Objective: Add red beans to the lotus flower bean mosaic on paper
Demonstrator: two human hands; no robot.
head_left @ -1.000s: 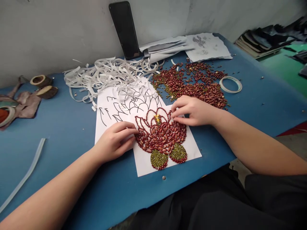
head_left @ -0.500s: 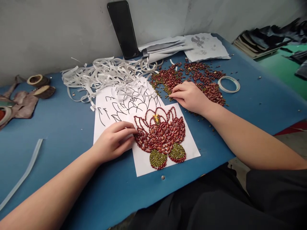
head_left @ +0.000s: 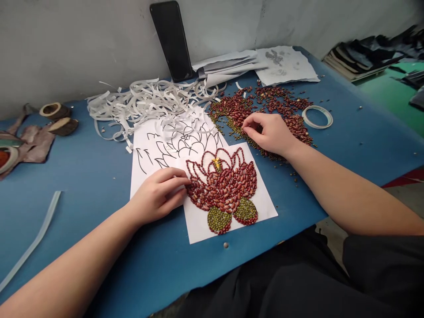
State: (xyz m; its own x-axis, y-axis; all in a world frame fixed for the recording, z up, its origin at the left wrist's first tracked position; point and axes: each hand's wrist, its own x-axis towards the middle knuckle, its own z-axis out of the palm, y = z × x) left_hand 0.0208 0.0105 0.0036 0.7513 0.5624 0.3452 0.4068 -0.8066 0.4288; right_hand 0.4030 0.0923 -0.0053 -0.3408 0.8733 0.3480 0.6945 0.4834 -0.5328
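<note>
A white sheet (head_left: 198, 225) bears a flower picture made of red beans (head_left: 228, 185), with two rounded patches of green beans (head_left: 219, 220) below. My left hand (head_left: 162, 194) rests at the sheet's left edge, fingers loosely stretched and apart, fingertips touching the outer red beans. Under that sheet lies a larger paper (head_left: 141, 181) with a black line drawing of a flower. My right hand (head_left: 271, 134) is over the near left side of the loose bean pile (head_left: 236, 108), thumb and forefinger pinched together. Whatever is between those fingertips is too small to make out.
Curled white paper strips (head_left: 139, 101) heap at the back. A black phone (head_left: 172, 42) leans on the wall beside folded papers (head_left: 232, 66). A tape roll (head_left: 317, 117) lies right of the beans; wood rings (head_left: 54, 110) and a pale strip (head_left: 36, 238) are at left.
My right hand has shifted slightly right over the beans, and its thumb and forefinger have curled into a pinch. The left hand stays in place on the sheet.
</note>
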